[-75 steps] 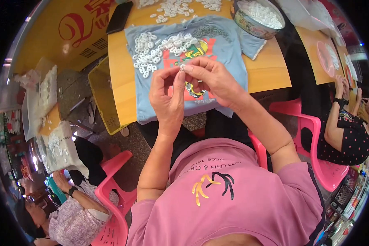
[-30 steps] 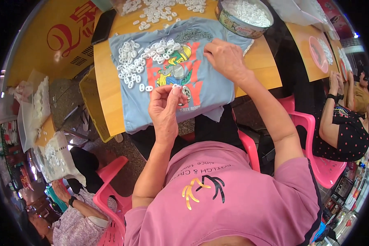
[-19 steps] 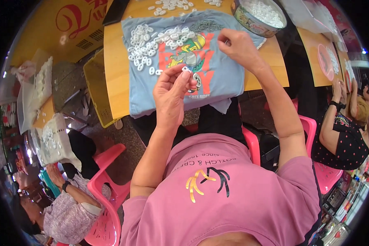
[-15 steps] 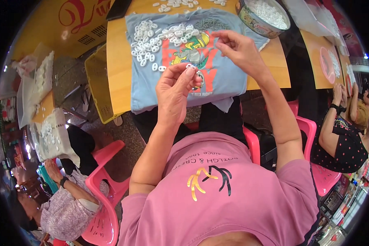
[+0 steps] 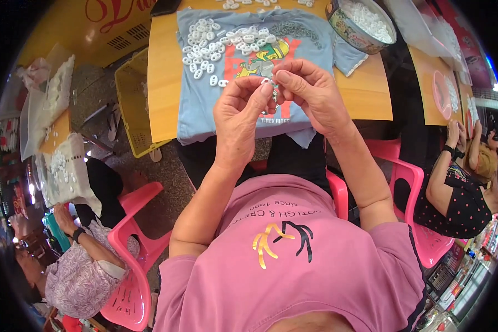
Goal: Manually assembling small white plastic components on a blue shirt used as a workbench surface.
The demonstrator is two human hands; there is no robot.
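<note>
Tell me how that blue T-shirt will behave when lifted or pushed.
The blue T-shirt is probably floppy: its near edge droops past the table. Pushed, it may bunch, given its visible creases. Lifted, it would likely shed the loose white pieces lying on it.

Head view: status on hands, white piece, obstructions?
Left hand pinches small white piece. Right hand close beside it; can't tell if it holds anything. Loose white pieces on blue shirt lie beyond the hands, not between them.

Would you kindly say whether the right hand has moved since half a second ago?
Yes: against the blue shirt, the right hand has moved left and down the view, nearing the left hand.
</note>
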